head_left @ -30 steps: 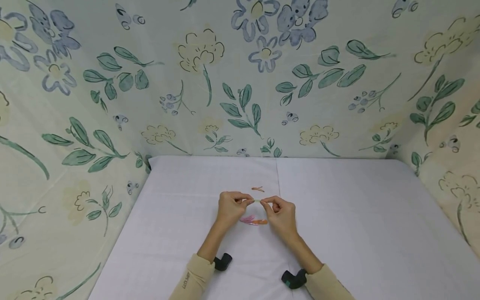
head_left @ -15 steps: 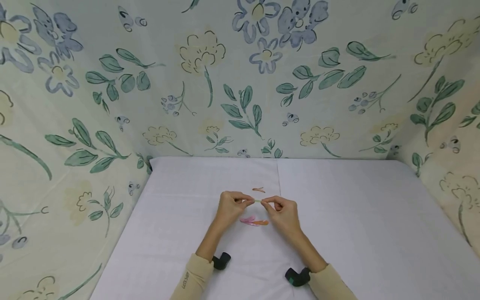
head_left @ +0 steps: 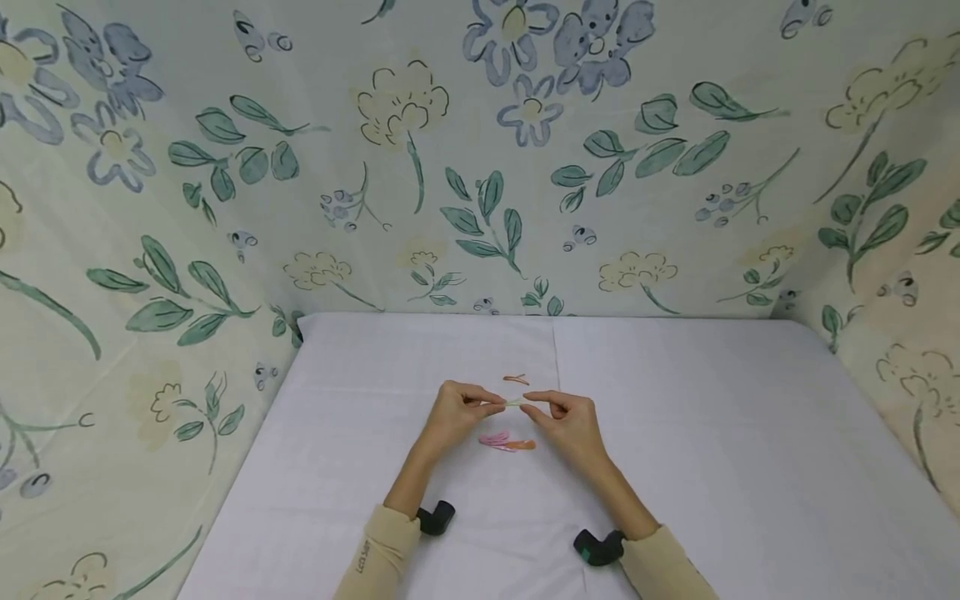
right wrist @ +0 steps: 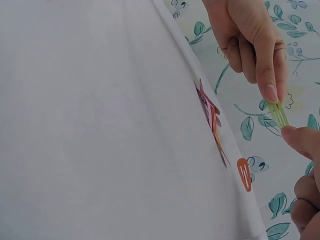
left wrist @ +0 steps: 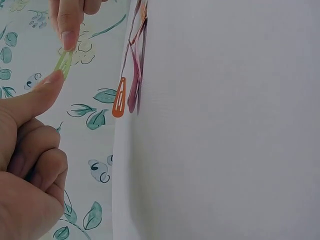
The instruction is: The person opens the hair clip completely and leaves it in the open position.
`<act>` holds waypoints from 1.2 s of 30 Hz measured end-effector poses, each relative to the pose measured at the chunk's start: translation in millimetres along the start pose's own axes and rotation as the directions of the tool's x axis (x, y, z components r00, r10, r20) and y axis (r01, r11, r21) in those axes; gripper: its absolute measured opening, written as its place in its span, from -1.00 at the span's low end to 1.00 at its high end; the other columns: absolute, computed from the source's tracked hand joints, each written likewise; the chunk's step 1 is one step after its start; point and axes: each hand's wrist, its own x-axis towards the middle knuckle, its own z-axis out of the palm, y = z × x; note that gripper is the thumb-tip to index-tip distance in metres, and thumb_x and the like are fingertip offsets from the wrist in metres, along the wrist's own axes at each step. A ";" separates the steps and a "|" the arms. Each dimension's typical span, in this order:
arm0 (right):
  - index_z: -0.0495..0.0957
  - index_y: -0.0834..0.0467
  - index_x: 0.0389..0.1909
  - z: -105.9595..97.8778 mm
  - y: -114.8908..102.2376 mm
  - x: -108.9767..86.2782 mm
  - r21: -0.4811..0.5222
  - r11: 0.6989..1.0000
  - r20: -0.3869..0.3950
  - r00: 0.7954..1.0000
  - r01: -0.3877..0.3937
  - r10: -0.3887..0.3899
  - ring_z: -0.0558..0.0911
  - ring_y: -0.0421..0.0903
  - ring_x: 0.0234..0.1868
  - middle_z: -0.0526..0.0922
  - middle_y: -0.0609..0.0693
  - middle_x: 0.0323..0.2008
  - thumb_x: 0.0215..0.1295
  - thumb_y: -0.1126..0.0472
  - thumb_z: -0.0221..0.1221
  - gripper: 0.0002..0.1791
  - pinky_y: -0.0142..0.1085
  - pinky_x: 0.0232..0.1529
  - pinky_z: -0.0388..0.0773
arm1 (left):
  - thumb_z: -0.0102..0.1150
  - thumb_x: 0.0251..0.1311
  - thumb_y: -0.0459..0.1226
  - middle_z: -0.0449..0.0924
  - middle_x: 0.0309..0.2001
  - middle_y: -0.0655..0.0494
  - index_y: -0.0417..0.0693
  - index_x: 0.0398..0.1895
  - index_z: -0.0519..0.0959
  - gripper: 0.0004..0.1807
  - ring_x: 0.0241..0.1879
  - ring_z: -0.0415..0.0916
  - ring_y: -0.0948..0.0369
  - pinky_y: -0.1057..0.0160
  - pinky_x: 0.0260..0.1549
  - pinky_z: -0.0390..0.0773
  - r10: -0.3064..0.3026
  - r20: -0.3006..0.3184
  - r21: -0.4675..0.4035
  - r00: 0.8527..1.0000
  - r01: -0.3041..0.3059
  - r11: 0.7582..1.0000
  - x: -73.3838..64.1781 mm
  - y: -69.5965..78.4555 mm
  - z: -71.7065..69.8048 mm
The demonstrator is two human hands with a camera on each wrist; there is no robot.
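Note:
A small pale green snap hair clip [head_left: 513, 403] spans the gap between both hands above the white table. My left hand [head_left: 453, 415] pinches one end between thumb and index finger. At the other end my right hand [head_left: 567, 423] holds the clip with its thumb and index finger, their tips slightly parted in the head view. From the right wrist, the clip [right wrist: 278, 115] shows slots along its length. An orange hair clip [head_left: 516, 379] lies just beyond the hands. Nearer the body, a pink hair clip [head_left: 495, 439] lies against another orange clip [head_left: 522, 445].
A white cloth covers the table [head_left: 712, 433]. Floral fabric [head_left: 480, 167] hangs behind it and at both sides. Black curved camera mounts [head_left: 437, 518] sit at the wrists, by the beige sleeves [head_left: 382, 550].
The green clip looks more spread now, with its parts apart. My right finger and thumb have parted slightly. The left forearm has shifted a little left; the clips on the table stay put.

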 end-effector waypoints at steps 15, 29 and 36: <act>0.83 0.17 -0.36 6.7 24.3 21.9 -0.097 0.991 0.084 0.991 -0.096 0.104 0.07 -0.37 -0.66 0.16 -0.19 -0.74 0.21 0.24 0.47 -0.93 -0.46 -0.57 0.05 | 0.54 0.11 -0.30 0.32 -0.73 0.26 -0.10 -0.41 0.85 -0.95 -0.63 0.14 0.35 0.43 -0.59 0.15 -0.015 0.117 0.404 0.993 -0.034 0.914 46.5 -8.4 -6.4; 0.82 0.19 -0.30 7.8 40.6 32.5 -0.164 0.981 0.130 0.984 -0.099 0.121 0.11 -0.36 -0.70 0.30 -0.18 -0.76 0.27 0.26 0.43 -0.93 -0.46 -0.62 0.08 | 0.52 0.14 -0.29 0.54 -0.58 0.16 -0.07 -0.35 0.84 -0.95 -0.51 0.30 0.29 0.39 -0.52 0.25 -0.145 0.103 0.567 0.984 0.062 0.821 68.0 -12.0 4.8; 0.82 0.19 -0.29 4.7 38.2 33.6 -0.172 0.980 0.115 0.986 -0.100 0.120 0.09 -0.37 -0.71 0.23 -0.19 -0.78 0.26 0.26 0.44 -0.92 -0.46 -0.63 0.07 | 0.51 0.15 -0.30 0.46 -0.60 0.19 -0.08 -0.34 0.84 -0.95 -0.51 0.29 0.29 0.39 -0.52 0.25 -0.140 0.097 0.553 0.985 0.063 0.830 68.2 -8.6 5.9</act>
